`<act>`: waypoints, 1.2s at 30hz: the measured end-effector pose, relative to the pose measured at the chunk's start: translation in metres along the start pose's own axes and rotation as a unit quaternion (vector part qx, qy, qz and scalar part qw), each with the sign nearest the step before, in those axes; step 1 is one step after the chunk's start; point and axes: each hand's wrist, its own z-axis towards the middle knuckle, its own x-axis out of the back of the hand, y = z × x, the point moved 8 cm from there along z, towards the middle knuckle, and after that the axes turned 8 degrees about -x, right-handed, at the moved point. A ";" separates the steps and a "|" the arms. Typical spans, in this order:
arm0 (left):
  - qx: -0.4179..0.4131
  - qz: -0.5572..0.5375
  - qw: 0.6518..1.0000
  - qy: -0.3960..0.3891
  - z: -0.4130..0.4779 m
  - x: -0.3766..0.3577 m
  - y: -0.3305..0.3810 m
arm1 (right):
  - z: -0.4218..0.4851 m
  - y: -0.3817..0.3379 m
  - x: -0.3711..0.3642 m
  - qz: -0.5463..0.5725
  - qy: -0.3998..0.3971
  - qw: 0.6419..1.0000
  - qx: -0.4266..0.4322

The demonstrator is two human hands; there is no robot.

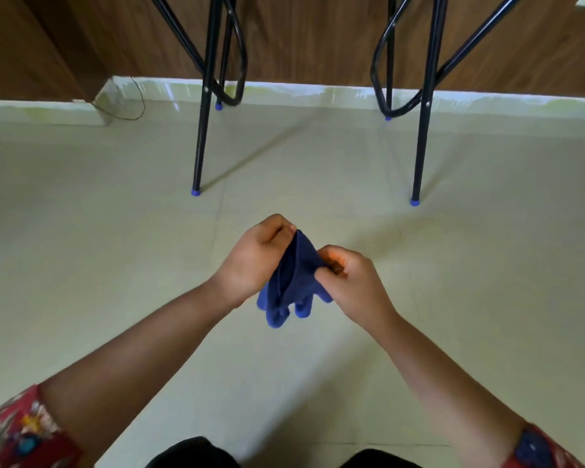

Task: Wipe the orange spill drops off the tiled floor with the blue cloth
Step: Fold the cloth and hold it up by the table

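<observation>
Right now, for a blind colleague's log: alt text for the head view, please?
The left hand and right hand pinch a bunched blue cloth in the air above the pale tiled floor. Blue-capped black metal legs stand beyond.

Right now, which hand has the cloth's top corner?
The left hand pinches the blue cloth at its top; the right hand grips lower on its side.

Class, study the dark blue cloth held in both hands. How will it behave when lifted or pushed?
The dark blue cloth is probably floppy: its lower corners hang limp below the left hand and right hand. It seems light, since pinching fingers hold it up. Pushed over the glossy tiled floor, it would likely bunch rather than slide flat.
</observation>
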 end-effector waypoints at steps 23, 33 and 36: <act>-0.156 0.253 0.955 -0.005 -0.102 0.168 0.502 | -0.231 -0.419 0.282 0.255 0.031 0.966 0.012; 0.031 0.369 0.929 -0.014 -0.110 0.228 0.399 | -0.268 -0.496 0.280 0.359 0.075 0.928 0.058; 0.064 0.291 0.954 -0.032 -0.107 0.242 0.378 | -0.265 -0.478 0.283 0.258 0.148 0.955 0.015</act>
